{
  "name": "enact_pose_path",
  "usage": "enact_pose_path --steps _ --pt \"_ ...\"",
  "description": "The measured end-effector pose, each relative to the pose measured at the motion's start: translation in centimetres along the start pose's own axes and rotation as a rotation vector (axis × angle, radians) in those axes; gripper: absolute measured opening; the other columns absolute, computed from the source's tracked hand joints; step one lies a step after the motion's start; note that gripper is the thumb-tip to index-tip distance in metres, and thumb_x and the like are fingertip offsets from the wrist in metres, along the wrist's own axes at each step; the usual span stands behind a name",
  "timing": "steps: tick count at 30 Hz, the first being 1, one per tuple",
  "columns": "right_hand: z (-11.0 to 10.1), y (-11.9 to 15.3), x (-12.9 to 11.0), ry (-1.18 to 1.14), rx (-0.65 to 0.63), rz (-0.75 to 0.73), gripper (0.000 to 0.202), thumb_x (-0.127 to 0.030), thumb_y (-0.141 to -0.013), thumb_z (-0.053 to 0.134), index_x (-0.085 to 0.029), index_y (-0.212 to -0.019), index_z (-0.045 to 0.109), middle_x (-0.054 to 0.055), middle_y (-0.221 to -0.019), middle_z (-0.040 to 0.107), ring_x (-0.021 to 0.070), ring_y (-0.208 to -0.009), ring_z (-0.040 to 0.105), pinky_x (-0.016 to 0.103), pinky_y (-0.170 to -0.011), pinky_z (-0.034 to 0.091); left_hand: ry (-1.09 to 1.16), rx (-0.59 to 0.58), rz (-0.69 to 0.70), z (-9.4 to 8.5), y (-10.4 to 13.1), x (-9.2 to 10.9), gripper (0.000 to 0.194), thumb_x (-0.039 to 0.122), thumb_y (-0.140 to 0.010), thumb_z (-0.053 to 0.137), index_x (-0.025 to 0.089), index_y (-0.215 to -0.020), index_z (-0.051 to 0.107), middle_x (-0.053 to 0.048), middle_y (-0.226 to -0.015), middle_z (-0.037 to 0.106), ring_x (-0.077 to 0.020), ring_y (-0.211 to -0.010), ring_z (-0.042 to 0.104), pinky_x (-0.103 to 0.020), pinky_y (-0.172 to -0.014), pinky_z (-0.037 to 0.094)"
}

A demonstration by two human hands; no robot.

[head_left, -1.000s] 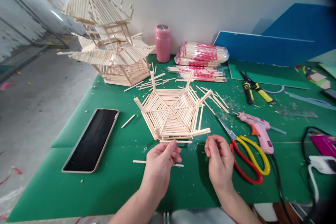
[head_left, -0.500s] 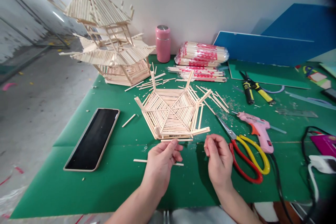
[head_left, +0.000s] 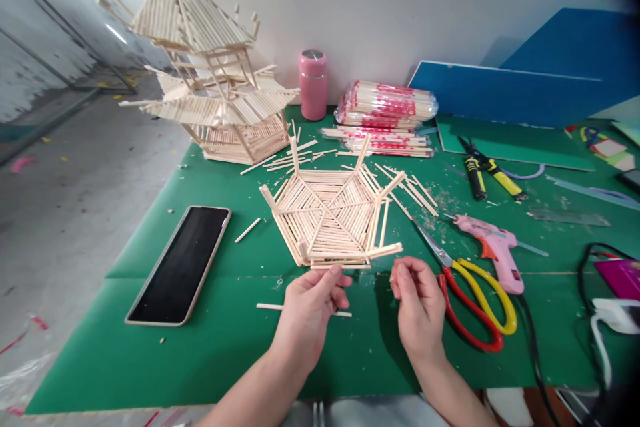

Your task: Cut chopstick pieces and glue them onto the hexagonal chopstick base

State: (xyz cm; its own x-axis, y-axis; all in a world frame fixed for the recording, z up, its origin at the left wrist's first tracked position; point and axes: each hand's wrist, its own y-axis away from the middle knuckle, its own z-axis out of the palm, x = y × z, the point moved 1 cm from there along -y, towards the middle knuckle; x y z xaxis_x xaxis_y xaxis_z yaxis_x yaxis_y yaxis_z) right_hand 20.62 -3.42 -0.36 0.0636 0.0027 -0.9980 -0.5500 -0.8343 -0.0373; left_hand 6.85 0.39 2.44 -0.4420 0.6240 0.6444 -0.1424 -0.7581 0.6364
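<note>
My left hand (head_left: 323, 293) pinches a short stick (head_left: 357, 267) at the near edge of the hexagonal stick frame (head_left: 325, 213), which lies just beyond my fingers on the green counter (head_left: 200, 367). My right hand (head_left: 417, 293) is closed, thumb to fingers, left of the scissors (head_left: 450, 267). Wrapped sticks (head_left: 385, 103), far side: red print, unreadable.

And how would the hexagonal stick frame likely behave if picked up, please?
The hexagonal stick frame is probably light, being thin sticks. Its closely packed floor should feel fairly stiff. The slender posts jutting from its corners look fragile and might snap if gripped.
</note>
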Motion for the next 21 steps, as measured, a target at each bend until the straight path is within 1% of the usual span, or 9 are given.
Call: enact_pose_path --steps 12,18,21 --pt "-0.04 -0.04 0.04 0.020 -0.008 0.005 0.013 -0.031 -0.083 0.049 -0.019 -0.084 0.053 -0.003 -0.063 0.049 0.0096 -0.054 0.046 0.023 -0.050 0.037 -0.011 -0.029 0.002 0.07 0.18 0.18 0.020 0.027 -0.060 0.073 0.008 -0.063 0.065 -0.005 -0.059 0.064 -0.0062 -0.042 0.048 -0.020 -0.044 0.038" --pt "-0.01 -0.04 -0.04 0.034 -0.016 0.015 0.013 -0.031 -0.084 0.048 -0.019 -0.085 0.054 -0.003 -0.063 0.050 0.0094 -0.054 0.045 0.022 -0.049 0.037 -0.014 -0.039 0.009 -0.06 0.03 0.12 0.017 0.024 -0.063 0.072 0.009 -0.066 0.065 -0.005 -0.061 0.065 -0.0055 -0.043 0.048 -0.018 -0.044 0.037" --pt "0.00 -0.05 -0.04 0.039 -0.012 0.017 0.015 -0.032 -0.084 0.048 -0.019 -0.086 0.054 -0.003 -0.062 0.049 0.0094 -0.053 0.045 0.022 -0.048 0.037 -0.025 -0.039 0.013 -0.06 0.06 0.18 0.018 0.024 -0.062 0.072 0.008 -0.065 0.065 -0.005 -0.061 0.065 -0.0051 -0.043 0.047 -0.018 -0.044 0.036"
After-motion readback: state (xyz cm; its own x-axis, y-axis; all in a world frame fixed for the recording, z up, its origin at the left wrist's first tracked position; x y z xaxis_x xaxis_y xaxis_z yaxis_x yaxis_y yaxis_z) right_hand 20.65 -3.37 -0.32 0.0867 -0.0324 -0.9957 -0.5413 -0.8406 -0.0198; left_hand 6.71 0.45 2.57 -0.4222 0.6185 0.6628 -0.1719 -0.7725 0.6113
